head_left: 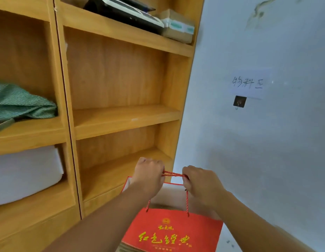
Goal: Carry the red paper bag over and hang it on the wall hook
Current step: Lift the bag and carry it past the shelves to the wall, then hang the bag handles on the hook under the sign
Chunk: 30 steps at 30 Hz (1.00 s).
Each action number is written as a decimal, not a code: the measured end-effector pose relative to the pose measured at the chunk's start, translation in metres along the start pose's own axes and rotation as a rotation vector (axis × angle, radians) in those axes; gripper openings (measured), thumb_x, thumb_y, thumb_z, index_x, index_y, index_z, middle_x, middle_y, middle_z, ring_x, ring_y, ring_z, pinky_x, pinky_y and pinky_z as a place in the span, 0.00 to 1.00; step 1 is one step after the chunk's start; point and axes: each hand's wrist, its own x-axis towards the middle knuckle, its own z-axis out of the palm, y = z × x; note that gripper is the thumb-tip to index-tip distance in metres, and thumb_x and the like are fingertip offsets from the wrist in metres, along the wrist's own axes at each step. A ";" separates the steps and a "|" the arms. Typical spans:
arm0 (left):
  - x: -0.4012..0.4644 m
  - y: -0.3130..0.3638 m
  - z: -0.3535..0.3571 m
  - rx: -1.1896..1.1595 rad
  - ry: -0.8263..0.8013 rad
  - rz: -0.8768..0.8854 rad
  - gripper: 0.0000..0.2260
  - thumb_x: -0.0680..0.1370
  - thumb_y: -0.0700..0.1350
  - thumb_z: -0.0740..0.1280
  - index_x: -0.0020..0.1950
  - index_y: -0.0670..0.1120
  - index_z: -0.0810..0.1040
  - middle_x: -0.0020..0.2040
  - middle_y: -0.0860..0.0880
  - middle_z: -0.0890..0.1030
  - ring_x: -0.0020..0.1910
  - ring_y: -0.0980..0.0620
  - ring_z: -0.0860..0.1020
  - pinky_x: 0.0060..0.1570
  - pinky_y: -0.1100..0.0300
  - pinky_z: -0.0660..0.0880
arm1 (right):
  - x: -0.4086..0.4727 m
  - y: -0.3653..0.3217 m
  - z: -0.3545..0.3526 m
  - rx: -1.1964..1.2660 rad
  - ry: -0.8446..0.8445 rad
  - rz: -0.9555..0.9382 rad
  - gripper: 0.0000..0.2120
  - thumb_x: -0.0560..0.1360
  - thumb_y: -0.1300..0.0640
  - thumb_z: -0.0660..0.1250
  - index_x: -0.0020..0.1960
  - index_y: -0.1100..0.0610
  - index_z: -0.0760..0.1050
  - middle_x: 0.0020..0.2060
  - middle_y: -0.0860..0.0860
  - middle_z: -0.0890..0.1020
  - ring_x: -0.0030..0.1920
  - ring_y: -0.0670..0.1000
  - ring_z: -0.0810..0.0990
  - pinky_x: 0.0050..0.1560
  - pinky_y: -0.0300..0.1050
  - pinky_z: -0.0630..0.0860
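Red paper bag [171,231] hangs low in front of the person, well below and left of the wall hook [239,102]. Left hand [149,174] and right hand [200,182] each clenched on the red rope handles [173,174] — cord stretched taut between the fists. Wooden shelf [121,113] stands left of the hook; paper label [248,84] just above it.

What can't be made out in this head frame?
- Bag bottom: cut off by the lower edge.
- Bag contents: hidden by its front panel and the right hand.
- Cords inside the left hand and right hand: covered by fingers.
- Hook prong: too small to judge.
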 end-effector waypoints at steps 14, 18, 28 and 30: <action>0.250 0.056 0.085 -0.219 0.064 0.458 0.02 0.74 0.46 0.68 0.45 0.52 0.80 0.38 0.53 0.83 0.39 0.52 0.78 0.48 0.57 0.68 | 0.112 0.173 0.028 0.312 0.145 0.571 0.07 0.80 0.52 0.66 0.47 0.54 0.79 0.44 0.49 0.84 0.43 0.50 0.81 0.47 0.49 0.80; 0.312 0.083 0.101 -0.238 0.070 0.544 0.02 0.75 0.46 0.69 0.47 0.50 0.81 0.38 0.53 0.83 0.39 0.52 0.77 0.55 0.56 0.71 | 0.141 0.222 0.030 0.318 0.140 0.653 0.06 0.80 0.52 0.67 0.45 0.53 0.78 0.43 0.49 0.82 0.42 0.50 0.81 0.48 0.51 0.81; 0.454 0.115 0.144 -0.443 0.042 0.670 0.03 0.75 0.44 0.68 0.47 0.49 0.80 0.42 0.51 0.84 0.42 0.49 0.78 0.53 0.53 0.71 | 0.217 0.305 0.033 0.284 0.219 0.809 0.07 0.79 0.55 0.70 0.41 0.53 0.78 0.38 0.47 0.81 0.37 0.47 0.79 0.43 0.44 0.79; 0.483 0.120 0.155 -0.475 0.031 0.690 0.03 0.75 0.44 0.68 0.47 0.50 0.80 0.43 0.51 0.83 0.43 0.49 0.78 0.55 0.53 0.71 | 0.236 0.320 0.032 0.289 0.254 0.857 0.06 0.78 0.56 0.72 0.43 0.56 0.81 0.38 0.49 0.82 0.36 0.47 0.81 0.41 0.43 0.81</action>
